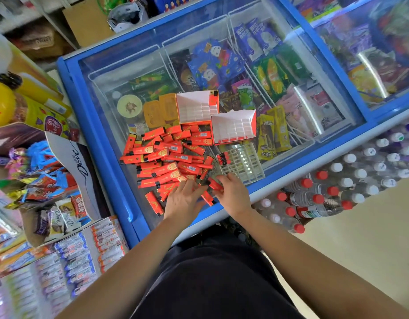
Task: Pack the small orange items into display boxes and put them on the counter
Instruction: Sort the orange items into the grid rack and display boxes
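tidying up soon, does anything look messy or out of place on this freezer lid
Yes: the orange items lie in a jumbled heap on the freezer lid, pointing every way. Only a few stand in the white grid tray.

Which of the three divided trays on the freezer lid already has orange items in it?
The bare white plastic grid, closest to the camera: a few orange items stand at its left end. Both cardboard boxes behind it are empty.
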Tool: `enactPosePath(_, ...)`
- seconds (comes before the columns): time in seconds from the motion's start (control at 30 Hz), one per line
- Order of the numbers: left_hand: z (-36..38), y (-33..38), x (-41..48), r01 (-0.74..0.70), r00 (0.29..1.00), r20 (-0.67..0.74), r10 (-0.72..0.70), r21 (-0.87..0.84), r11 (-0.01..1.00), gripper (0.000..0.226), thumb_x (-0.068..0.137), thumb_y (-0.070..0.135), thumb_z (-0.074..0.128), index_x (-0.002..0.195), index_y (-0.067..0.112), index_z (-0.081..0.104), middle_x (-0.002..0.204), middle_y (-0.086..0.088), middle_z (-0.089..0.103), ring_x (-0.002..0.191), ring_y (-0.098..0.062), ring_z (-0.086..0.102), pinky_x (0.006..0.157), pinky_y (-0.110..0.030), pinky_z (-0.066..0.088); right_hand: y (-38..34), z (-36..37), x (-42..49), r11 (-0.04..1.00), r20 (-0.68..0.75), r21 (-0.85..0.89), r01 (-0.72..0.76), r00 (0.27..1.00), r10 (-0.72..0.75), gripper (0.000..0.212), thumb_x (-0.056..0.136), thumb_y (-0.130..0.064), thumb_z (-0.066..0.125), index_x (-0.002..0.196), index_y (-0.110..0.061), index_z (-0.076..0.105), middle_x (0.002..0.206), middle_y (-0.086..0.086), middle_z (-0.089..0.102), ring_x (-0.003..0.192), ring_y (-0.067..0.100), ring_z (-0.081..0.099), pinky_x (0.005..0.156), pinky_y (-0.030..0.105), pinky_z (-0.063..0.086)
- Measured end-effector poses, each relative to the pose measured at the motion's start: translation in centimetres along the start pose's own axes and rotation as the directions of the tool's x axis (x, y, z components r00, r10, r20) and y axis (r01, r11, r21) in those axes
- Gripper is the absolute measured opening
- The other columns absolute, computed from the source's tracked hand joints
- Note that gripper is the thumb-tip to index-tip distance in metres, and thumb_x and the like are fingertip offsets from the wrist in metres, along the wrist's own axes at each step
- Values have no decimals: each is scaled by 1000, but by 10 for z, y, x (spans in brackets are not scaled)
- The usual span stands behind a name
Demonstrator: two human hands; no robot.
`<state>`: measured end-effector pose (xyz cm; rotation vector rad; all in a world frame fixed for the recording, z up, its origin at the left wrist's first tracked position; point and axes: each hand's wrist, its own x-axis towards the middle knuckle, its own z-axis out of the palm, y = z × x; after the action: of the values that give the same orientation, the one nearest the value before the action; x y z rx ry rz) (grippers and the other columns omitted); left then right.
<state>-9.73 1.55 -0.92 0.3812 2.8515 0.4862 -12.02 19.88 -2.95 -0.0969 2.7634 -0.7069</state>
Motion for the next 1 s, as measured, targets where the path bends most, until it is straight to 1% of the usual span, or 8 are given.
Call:
enactPosePath(0.17, 4, -4, 4, -111, 994, 21, 109, 139, 984, 41, 72, 31, 88, 110, 29, 72, 108, -5, 60, 93, -27, 59, 70, -40, 53, 1, -3, 3, 999, 56, 11, -37, 998, 37, 21, 86, -26, 73, 98, -13, 64, 101, 1, 56, 89, 22, 58, 67, 33, 47)
enactPosePath(0.37, 7, -9, 3, -136, 990, -27, 140, 128, 982, 29, 71, 33, 88, 91, 18, 73, 100, -3, 64, 86, -25, 62, 68, -38, 53, 11, -8, -1, 921, 33, 356, -158, 987, 157, 21, 79, -20, 80, 86, -19, 60, 77, -9, 60, 67, 5, 54, 64, 18, 40)
enactPosePath(0.47, 8, -9, 1, -103, 993, -47, 104, 13, 995, 31, 71, 32, 90, 90, 17, 71, 87, 1, 66, 80, -21, 64, 59, -34, 54, 13, -22, -9, 862, 18, 485, -148, 987, 159, 24, 81, -15, 79, 100, -22, 65, 76, -14, 61, 67, 2, 56, 66, 10, 42)
enactPosePath(0.53, 8, -9, 0, -31, 998, -66, 24, -116, 993, 29, 77, 32, 86, 96, 17, 70, 85, 3, 66, 74, -18, 62, 52, -31, 52, 16, -32, -12, 809, 24, 568, -152, 985, 168, 20, 85, -15, 76, 97, -25, 65, 79, -10, 67, 72, 8, 63, 71, 17, 49)
enactPosePath(0.7, -7, 1, -3, 146, 981, -53, -184, -417, 897, 33, 89, 26, 75, 120, 19, 68, 84, 15, 64, 65, -3, 53, 60, -16, 46, 23, -55, -7, 779, -30, 608, -153, 976, 215, 9, 89, -19, 73, 94, -11, 71, 84, -8, 71, 75, -1, 66, 69, 15, 50)
enactPosePath(0.83, -19, 9, -5, 308, 937, 62, -343, -611, 729, 37, 94, 17, 67, 130, 17, 61, 75, 6, 66, 59, -12, 59, 57, -29, 52, 24, -70, 5, 796, -120, 595, -112, 967, 226, 13, 86, -13, 76, 97, -14, 70, 85, -8, 70, 77, -1, 64, 70, 9, 49)
enactPosePath(0.93, -26, 13, -5, 327, 931, 95, -353, -645, 691, 36, 95, 17, 63, 130, 22, 57, 75, -6, 66, 56, -26, 55, 51, -40, 46, 24, -72, 15, 829, -142, 556, -62, 975, 168, 17, 84, -10, 76, 100, -13, 71, 87, -8, 71, 79, -6, 64, 72, 7, 48)
enactPosePath(1.0, -30, 16, -5, 342, 926, 122, -357, -672, 657, 30, 96, 19, 64, 124, 29, 56, 79, -7, 68, 58, -23, 55, 53, -39, 47, 24, -71, 20, 858, -151, 513, -11, 983, 103, 20, 84, -8, 76, 103, -10, 73, 91, -6, 73, 81, -5, 66, 77, 8, 50)
